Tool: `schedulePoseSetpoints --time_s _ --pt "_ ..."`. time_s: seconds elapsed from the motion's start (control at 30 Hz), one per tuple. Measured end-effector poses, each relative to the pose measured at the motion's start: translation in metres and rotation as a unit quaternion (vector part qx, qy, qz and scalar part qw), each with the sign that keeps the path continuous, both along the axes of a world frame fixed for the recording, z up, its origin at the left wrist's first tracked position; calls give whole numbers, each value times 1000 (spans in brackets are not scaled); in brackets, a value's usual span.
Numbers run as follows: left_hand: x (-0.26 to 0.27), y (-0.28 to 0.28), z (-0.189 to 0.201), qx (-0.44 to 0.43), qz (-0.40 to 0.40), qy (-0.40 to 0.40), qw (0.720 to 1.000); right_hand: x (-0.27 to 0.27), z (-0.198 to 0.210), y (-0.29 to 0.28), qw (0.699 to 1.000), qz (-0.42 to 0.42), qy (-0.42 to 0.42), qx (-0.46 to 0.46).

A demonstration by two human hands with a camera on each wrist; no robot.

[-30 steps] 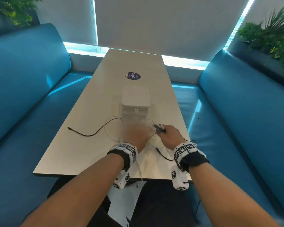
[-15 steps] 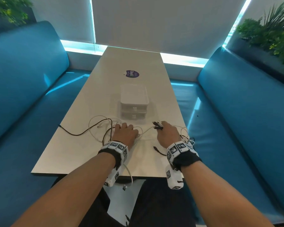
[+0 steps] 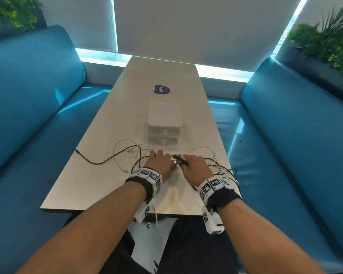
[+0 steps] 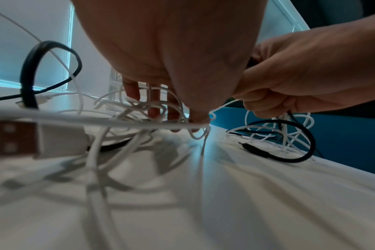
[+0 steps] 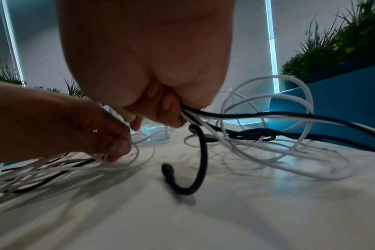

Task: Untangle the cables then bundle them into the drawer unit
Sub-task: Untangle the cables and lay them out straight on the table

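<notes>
A tangle of white and black cables (image 3: 131, 155) lies on the white table (image 3: 87, 186), in front of the clear two-drawer unit (image 3: 163, 125), whose drawers are closed. My left hand (image 3: 160, 157) reaches down into the white loops, and its thumb and fingers (image 5: 116, 148) pinch a white cable (image 4: 152, 125). My right hand (image 3: 183, 162) grips a bundle of black and white cables (image 5: 203, 115), with their plugs (image 3: 178, 158) sticking out toward the left hand. More loops (image 3: 218, 167) trail behind the right hand.
One black cable (image 3: 95, 162) runs out to the table's left edge. A white USB plug (image 4: 32, 138) lies near my left wrist, and a black plug end (image 5: 167, 167) curls under my right hand. A purple sticker (image 3: 161, 89) lies beyond the drawers. Blue benches flank the table.
The left hand drew cable loops out to the left, then came back close beside the right hand. The right hand kept its hold on the bundle and barely moved.
</notes>
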State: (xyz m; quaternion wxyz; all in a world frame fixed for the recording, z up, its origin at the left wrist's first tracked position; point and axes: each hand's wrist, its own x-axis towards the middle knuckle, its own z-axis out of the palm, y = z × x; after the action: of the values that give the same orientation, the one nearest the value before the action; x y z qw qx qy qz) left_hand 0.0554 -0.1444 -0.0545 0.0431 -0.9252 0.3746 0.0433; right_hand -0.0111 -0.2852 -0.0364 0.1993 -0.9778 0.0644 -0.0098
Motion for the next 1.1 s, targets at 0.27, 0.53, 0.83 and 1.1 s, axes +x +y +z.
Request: schedulePoseSetpoints --time_s 0.27,0.53,0.83,1.1 --pt "16 16 6 -34 38 61 997 3 -10 -10 990 -133 45 12" --pt "37 43 9 -3 93 66 993 -11 -1 -47 968 -237 58 -55" --pt "38 48 15 -236 89 155 955 -8 -15 -20 988 -145 45 -7" --pt "42 64 21 -322 101 146 930 -13 -17 -13 991 -104 78 21"
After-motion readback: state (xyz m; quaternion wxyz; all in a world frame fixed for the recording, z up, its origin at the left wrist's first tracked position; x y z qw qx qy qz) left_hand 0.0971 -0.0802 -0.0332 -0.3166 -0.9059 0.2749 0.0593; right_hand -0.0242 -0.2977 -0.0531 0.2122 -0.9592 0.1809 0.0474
